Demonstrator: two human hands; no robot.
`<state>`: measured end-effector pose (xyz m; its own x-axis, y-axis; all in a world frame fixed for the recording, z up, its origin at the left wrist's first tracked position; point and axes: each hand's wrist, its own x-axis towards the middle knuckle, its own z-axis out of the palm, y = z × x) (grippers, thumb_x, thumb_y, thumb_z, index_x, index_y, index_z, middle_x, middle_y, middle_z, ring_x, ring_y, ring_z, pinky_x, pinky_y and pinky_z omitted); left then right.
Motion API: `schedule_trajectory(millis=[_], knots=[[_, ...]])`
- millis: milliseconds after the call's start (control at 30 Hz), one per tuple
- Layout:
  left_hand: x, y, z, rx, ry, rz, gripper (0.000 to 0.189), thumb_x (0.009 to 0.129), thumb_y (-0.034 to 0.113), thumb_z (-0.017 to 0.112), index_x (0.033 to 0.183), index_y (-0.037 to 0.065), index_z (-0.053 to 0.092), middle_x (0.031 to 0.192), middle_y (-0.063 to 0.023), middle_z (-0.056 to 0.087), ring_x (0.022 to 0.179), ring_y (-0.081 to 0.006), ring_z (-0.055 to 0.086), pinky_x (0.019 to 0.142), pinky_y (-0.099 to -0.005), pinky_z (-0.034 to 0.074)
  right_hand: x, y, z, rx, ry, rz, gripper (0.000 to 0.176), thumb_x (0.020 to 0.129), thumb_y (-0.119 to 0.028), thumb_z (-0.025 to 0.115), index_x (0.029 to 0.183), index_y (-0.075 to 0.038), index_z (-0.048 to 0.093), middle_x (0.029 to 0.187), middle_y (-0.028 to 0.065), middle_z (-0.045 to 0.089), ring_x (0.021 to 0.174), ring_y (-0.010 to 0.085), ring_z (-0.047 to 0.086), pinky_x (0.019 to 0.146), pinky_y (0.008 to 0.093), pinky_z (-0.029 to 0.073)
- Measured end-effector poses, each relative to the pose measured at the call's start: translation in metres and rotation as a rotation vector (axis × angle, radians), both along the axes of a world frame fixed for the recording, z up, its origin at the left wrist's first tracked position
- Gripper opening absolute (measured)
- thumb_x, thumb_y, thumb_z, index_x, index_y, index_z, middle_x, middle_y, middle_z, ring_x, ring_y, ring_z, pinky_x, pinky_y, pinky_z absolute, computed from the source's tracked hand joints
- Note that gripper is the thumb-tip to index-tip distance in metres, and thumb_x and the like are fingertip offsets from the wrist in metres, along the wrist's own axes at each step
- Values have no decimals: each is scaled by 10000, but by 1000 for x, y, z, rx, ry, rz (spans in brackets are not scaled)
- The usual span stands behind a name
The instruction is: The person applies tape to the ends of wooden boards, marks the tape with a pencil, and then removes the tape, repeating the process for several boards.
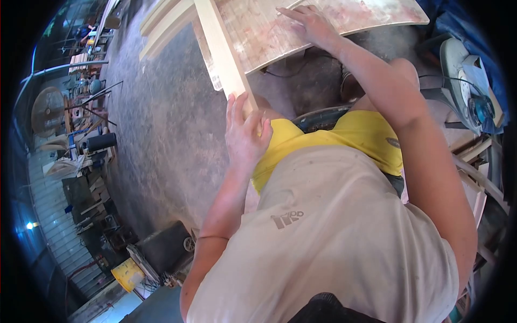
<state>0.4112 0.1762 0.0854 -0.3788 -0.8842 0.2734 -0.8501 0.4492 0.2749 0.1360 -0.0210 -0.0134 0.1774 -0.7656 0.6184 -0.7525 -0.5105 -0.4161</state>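
My left hand is closed around the near end of a long, pale wooden plank, its fingers over the top face and the thumb at the side. From there the plank runs away from me along the left edge of a worktable with a pinkish, stained wooden top. My right hand rests over that tabletop with its fingers stretched toward the left. Close to its fingertips lies a thin, light-coloured strip, partly cut off by the frame's top edge.
More pale wooden pieces lie left of the plank. A fan, a yellow bucket and workshop clutter line the far left. To my right stands a grey-white machine or chair-like object with a blue part. Concrete floor spreads at left.
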Motion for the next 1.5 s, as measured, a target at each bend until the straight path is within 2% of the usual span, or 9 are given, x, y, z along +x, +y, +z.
schedule_trajectory(millis=[33, 167, 233, 300, 367, 433, 567, 867, 1500], knots=[[0, -1, 1, 6, 1, -16, 180, 747, 121, 760, 896, 49, 688, 1419, -169, 492, 1383, -458, 396, 1090, -512, 403, -10, -25, -29, 193, 342, 109, 952, 820, -443, 752, 1566, -188, 219, 1392, 141, 567, 1405, 322, 412, 1137, 579, 296], [1, -1, 5, 35, -12, -35, 204, 739, 123, 763, 912, 45, 690, 1425, -169, 484, 1397, -457, 373, 1104, -517, 390, -3, -20, -38, 120, 424, -163, 1023, 792, -484, 772, 1575, -213, 171, 1490, 178, 454, 1449, 313, 341, 1141, 594, 284], [2, -1, 5, 41, -15, -35, 212, 736, 126, 766, 918, 46, 693, 1426, -168, 483, 1399, -456, 369, 1106, -520, 388, 7, 11, 11, -230, 138, -101, 509, 861, -245, 700, 1340, -145, 561, 1227, 111, 616, 1165, 331, 554, 1008, 427, 461], [2, -2, 4, 46, -15, -38, 220, 733, 128, 768, 924, 47, 696, 1426, -167, 482, 1401, -455, 366, 1107, -524, 386, 30, 33, 13, -113, -95, 138, 534, 848, -270, 721, 1335, -113, 569, 1292, 136, 596, 1218, 331, 543, 1040, 424, 447], [3, -3, 5, 51, -19, -41, 233, 728, 130, 772, 937, 54, 704, 1428, -167, 480, 1397, -455, 372, 1106, -530, 386, 42, 82, 40, 705, -295, 621, 605, 827, -261, 766, 1356, -62, 550, 1350, 143, 582, 1253, 254, 554, 1060, 405, 440], [3, -2, 5, 54, -16, -40, 238, 725, 129, 774, 942, 57, 707, 1426, -167, 481, 1394, -454, 376, 1103, -530, 389, 54, 108, 46, 1008, -466, 991, 553, 831, -174, 789, 1318, -28, 572, 1232, 128, 648, 1113, 184, 627, 948, 341, 517], [2, -3, 4, 36, -22, -42, 249, 719, 124, 778, 953, 68, 714, 1417, -170, 484, 1387, -450, 389, 1096, -534, 397, 81, 132, 37, 1188, -741, 944, 283, 882, -158, 757, 1099, -9, 653, 965, 18, 686, 890, 90, 627, 794, 262, 526], [2, -3, 4, 44, -47, -36, 242, 745, 154, 784, 979, 140, 724, 1410, -163, 483, 1397, -439, 368, 1069, -512, 442, 96, 137, 17, 1369, -1099, 1032, 275, 870, -136, 767, 1082, -50, 613, 958, 9, 668, 837, 83, 603, 748, 244, 488], [8, -6, 5, 87, 50, -39, 686, 719, 172, 811, 1336, 60, 532, 1421, -210, 438, 1382, -460, 364, 1115, -528, 377, 94, 137, 23, 1334, -973, 1009, 167, 908, -149, 720, 1006, -24, 668, 892, 20, 678, 821, 93, 623, 758, 258, 511]])
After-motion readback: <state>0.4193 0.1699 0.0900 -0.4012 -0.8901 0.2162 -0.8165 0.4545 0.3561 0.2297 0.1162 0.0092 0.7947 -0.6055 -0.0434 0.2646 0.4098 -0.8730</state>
